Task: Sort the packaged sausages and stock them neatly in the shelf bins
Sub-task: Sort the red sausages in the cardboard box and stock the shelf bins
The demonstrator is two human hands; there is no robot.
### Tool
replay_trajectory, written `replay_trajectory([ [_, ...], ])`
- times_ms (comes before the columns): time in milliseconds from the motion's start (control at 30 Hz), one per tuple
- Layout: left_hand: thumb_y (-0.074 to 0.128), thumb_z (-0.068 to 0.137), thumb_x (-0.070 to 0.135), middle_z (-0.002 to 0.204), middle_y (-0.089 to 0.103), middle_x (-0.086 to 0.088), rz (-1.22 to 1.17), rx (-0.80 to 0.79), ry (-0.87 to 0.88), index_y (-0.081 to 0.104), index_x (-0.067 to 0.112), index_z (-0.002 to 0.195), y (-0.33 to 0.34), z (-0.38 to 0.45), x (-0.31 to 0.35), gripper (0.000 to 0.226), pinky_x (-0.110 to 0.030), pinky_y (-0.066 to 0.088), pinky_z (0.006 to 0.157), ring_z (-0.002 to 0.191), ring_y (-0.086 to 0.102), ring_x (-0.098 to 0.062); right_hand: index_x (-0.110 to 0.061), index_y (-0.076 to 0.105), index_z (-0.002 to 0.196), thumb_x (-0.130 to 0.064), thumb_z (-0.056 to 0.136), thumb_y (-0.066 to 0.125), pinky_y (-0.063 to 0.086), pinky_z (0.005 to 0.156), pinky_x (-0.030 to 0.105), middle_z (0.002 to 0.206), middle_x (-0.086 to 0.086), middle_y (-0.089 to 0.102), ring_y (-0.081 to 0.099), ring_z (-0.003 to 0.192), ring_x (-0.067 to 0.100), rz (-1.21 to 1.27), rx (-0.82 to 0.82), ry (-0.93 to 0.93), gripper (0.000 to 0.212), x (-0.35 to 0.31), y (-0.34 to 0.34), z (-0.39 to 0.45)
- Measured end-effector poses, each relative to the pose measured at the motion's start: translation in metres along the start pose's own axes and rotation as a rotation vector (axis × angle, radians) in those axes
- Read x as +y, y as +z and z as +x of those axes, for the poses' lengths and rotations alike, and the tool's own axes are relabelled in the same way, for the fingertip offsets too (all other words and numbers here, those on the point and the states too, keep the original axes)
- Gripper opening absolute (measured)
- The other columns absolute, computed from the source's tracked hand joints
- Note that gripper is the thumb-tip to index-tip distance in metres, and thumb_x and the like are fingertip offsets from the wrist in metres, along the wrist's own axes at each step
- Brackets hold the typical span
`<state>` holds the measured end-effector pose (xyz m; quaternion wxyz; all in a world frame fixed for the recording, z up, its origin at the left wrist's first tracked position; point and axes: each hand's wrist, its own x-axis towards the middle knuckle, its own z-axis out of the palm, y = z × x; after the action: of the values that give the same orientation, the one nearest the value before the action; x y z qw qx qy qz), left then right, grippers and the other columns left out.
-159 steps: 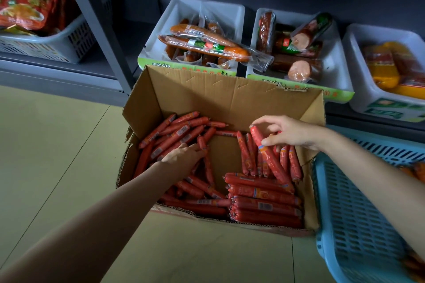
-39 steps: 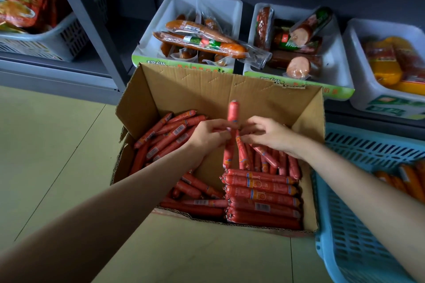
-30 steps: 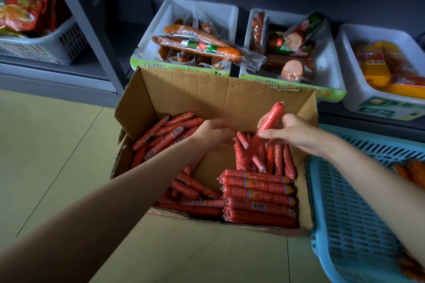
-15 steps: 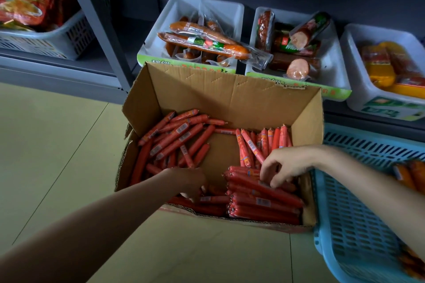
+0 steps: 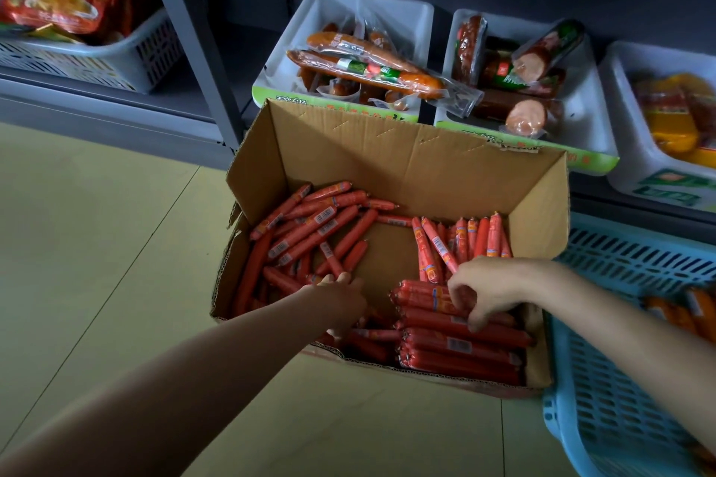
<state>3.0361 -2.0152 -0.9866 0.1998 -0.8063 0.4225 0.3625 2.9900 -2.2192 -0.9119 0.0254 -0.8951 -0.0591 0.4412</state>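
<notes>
Right hand (image 5: 490, 288) curls on the stacked sausages (image 5: 461, 337), lower right — the stack could roll; left hand's (image 5: 341, 298) grip is hidden.

Sausages: slim red plastic-wrapped sticks (image 5: 461, 345), stacked flat, near right of open brown cardboard box (image 5: 407, 163).
Bins: white plastic shelf trays (image 5: 589, 116), holding packaged sausages.

One head-worn camera (wide-angle) looks steeply down, close over the cardboard box (image 5: 407, 159).
</notes>
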Motion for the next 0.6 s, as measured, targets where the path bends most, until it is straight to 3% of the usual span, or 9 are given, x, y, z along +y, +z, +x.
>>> replay_trajectory([
  [167,0.068,0.083,0.031,0.143,0.021,-0.005,-0.036,-0.047,0.112,0.044,0.03,0.137,-0.005,0.001,-0.013,0.059,-0.048,0.038,0.105,0.136,0.019,-0.031,-0.022,0.062,0.107,-0.034,0.081,0.072,0.046,0.071,0.026,0.098,-0.004,0.059,0.055,0.083,0.011,0.201,0.195,-0.047,0.03,0.006,-0.01,-0.005],
  [333,0.065,0.087,0.025,0.135,0.043,-0.007,-0.252,0.015,0.193,0.05,0.011,0.132,-0.021,-0.006,-0.032,0.049,-0.031,0.04,0.101,0.122,0.043,-0.024,-0.024,0.062,0.1,-0.031,0.083,0.07,0.043,0.068,0.015,0.088,-0.015,0.054,0.053,0.075,-0.002,0.332,0.298,-0.106,0.02,0.008,-0.017,-0.005],
  [467,0.063,0.088,0.027,0.134,0.048,-0.006,-0.359,0.072,0.177,0.05,0.009,0.131,-0.026,-0.008,-0.038,0.049,-0.026,0.036,0.096,0.122,0.046,-0.021,-0.028,0.061,0.096,-0.032,0.083,0.07,0.047,0.083,0.029,0.099,-0.005,0.06,0.057,0.088,0.011,0.307,0.301,-0.117,0.016,0.002,-0.014,0.002],
  [533,0.062,0.089,0.027,0.134,0.051,-0.006,-0.444,0.095,0.148,0.051,0.009,0.131,-0.03,-0.01,-0.043,0.047,-0.025,0.035,0.096,0.123,0.047,-0.021,-0.027,0.062,0.099,-0.032,0.082,0.071,0.047,0.083,0.029,0.103,-0.005,0.062,0.058,0.094,0.014,0.34,0.329,-0.142,0.02,-0.004,-0.013,0.006],
  [600,0.061,0.09,0.027,0.126,0.056,-0.007,-0.537,0.151,0.114,0.057,0.009,0.124,-0.039,-0.017,-0.051,0.039,-0.028,0.037,0.095,0.118,0.05,-0.022,-0.022,0.059,0.113,-0.033,0.081,0.072,0.044,0.086,0.025,0.109,-0.007,0.059,0.056,0.101,0.012,0.403,0.35,-0.173,0.037,-0.014,-0.012,0.011],
])
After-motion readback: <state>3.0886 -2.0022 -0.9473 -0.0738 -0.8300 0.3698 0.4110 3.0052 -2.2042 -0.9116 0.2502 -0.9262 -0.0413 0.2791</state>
